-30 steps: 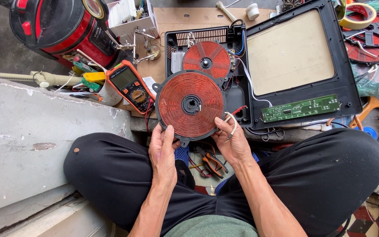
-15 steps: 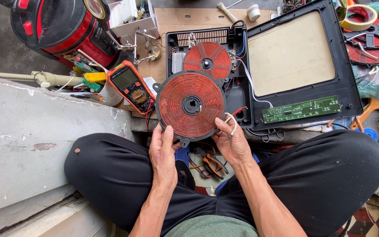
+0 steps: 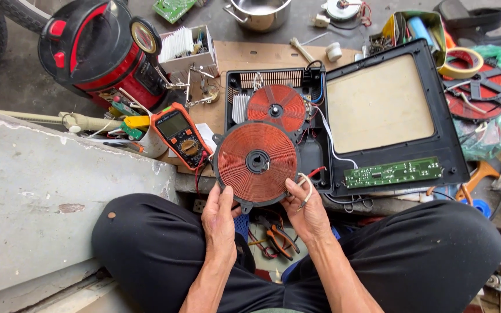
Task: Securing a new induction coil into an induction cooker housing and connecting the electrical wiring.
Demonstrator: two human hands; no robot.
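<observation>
Concrete floor (image 3: 30, 87) bearing a red canister appliance (image 3: 97, 49) far left, steel pot (image 3: 259, 13) far, cardboard sheet (image 3: 250, 55) centre.

One head camera looks steeply down from close above the lap; hands sit at lower centre.

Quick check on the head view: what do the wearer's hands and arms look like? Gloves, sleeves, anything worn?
Both are bare: no gloves on the left hand or right hand, and no sleeves on the forearms as far as the frame shows. No watch, wristband or ring is visible. Dark trousers cover the crossed legs below the arms.
</observation>
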